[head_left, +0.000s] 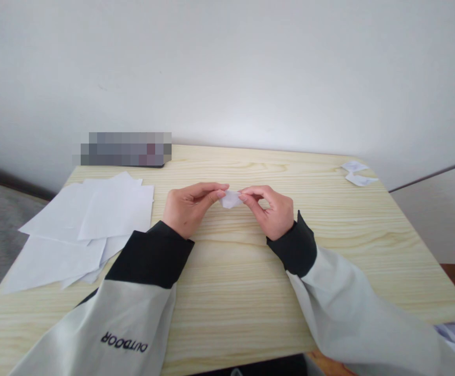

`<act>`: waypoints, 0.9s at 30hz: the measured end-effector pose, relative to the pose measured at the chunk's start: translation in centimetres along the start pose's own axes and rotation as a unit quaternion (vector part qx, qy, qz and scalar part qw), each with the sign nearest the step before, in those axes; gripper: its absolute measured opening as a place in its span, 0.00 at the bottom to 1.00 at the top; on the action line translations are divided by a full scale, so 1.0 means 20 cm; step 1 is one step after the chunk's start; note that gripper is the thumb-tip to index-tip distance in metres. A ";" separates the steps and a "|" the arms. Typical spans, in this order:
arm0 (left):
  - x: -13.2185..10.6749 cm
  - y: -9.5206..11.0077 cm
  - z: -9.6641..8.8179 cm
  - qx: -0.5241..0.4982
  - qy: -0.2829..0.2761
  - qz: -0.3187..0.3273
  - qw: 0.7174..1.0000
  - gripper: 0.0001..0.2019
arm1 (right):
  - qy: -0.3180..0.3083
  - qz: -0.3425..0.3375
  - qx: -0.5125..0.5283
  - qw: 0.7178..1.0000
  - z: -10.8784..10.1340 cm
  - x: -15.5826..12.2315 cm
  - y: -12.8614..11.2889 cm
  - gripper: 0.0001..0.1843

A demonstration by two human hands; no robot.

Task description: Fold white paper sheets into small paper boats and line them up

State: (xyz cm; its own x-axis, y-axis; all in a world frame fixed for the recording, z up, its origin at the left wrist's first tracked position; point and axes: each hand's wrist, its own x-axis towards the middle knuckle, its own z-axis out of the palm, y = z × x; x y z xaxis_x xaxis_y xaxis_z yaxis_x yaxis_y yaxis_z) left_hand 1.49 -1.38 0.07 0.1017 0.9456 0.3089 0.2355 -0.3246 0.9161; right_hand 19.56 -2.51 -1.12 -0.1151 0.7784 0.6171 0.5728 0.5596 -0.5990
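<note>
A small folded piece of white paper [231, 199] is held just above the middle of the light wooden table [329, 235]. My left hand [188, 206] pinches its left side with thumb and fingertips. My right hand [272, 209] pinches its right side the same way. Both wrists rest on the tabletop, in black cuffs and pale grey sleeves.
A loose stack of white paper sheets [82, 224] lies at the table's left and overhangs its edge. Two small folded paper pieces [357, 173] lie at the far right corner. A dark flat object [125, 151] sits at the back left against the white wall.
</note>
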 end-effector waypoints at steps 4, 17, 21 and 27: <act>0.00 0.00 0.00 -0.014 0.013 -0.005 1.000 0.05 | 0.016 0.006 0.019 1.000 0.00 0.00 -0.01 0.04; 0.02 -0.01 0.02 -0.224 0.061 -0.093 0.968 0.13 | 0.110 0.086 0.215 0.966 0.03 -0.02 -0.01 0.04; 0.02 -0.02 0.00 -0.216 0.034 -0.080 0.973 0.13 | 0.096 0.087 0.217 0.967 0.03 -0.02 0.00 0.05; 0.01 -0.02 -0.01 -0.142 -0.040 -0.033 0.988 0.13 | 0.061 0.039 0.158 0.985 0.01 -0.02 0.04 0.03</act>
State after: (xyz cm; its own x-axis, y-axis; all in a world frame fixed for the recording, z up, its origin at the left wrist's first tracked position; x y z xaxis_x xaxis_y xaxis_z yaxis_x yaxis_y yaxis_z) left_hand 1.26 -1.06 -0.12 0.1732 0.9565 0.2347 -0.0358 -0.2321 0.9720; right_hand 19.79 -2.26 -1.89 0.0282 0.7933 0.6082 0.2928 0.5752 -0.7638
